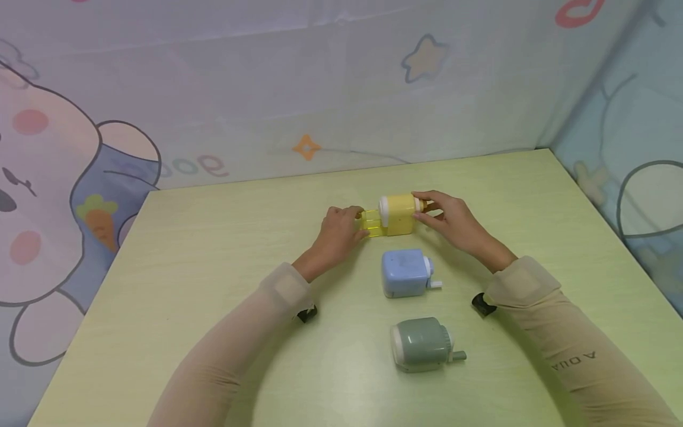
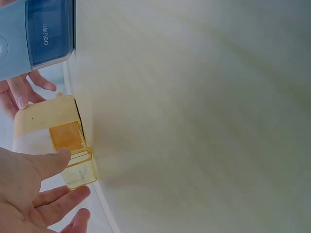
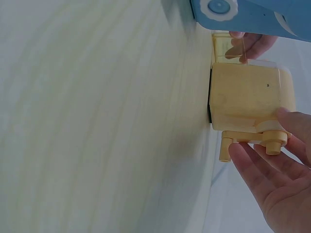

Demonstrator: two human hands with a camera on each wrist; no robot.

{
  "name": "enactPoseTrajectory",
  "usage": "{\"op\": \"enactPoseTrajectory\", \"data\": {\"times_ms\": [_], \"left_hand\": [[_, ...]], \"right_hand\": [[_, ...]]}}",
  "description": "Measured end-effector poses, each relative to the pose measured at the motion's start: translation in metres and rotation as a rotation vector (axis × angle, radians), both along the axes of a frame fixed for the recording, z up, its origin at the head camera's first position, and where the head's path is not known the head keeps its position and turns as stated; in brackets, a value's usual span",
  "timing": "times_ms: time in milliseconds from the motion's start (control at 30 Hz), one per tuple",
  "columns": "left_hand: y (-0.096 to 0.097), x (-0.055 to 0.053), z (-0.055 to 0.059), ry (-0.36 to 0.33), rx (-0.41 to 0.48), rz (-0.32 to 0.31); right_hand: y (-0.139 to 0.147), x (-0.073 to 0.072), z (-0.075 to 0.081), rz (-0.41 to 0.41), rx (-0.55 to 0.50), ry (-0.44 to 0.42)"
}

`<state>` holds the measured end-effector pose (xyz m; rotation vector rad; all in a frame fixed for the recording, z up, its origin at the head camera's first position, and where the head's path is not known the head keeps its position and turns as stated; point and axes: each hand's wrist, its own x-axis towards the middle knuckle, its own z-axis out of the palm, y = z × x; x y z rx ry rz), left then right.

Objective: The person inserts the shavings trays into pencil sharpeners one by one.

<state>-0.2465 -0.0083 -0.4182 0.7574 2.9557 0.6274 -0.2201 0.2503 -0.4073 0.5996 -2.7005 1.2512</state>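
Observation:
A yellow crank pencil sharpener (image 1: 401, 214) stands on the table, its see-through yellow shavings drawer (image 1: 373, 225) sticking out on the left side. My left hand (image 1: 337, 236) pinches that drawer between thumb and fingers, as the left wrist view shows with the thumb across the drawer (image 2: 80, 170). On the opposite side, my right hand (image 1: 453, 220) grips the sharpener's crank end, thumb on the body and fingers by the crank (image 3: 272, 141). Nearer to me sits a blue pencil sharpener (image 1: 405, 273), and nearer still a green one (image 1: 424, 345); neither is touched.
The pale green table (image 1: 213, 255) ends at a printed cloth backdrop (image 1: 341, 89) just behind the yellow sharpener. White and green crank handles point right from the two other sharpeners. Black wrist mounts (image 1: 484, 304) hang under both sleeves.

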Motion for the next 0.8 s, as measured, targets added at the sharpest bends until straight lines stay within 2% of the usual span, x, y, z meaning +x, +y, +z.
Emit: {"op": "enactPoseTrajectory", "data": {"times_ms": [800], "left_hand": [[0.0058, -0.0016, -0.0009, 0.016, -0.010, 0.004]], "right_hand": [[-0.0028, 0.0003, 0.0006, -0.001, 0.004, -0.005]]}}
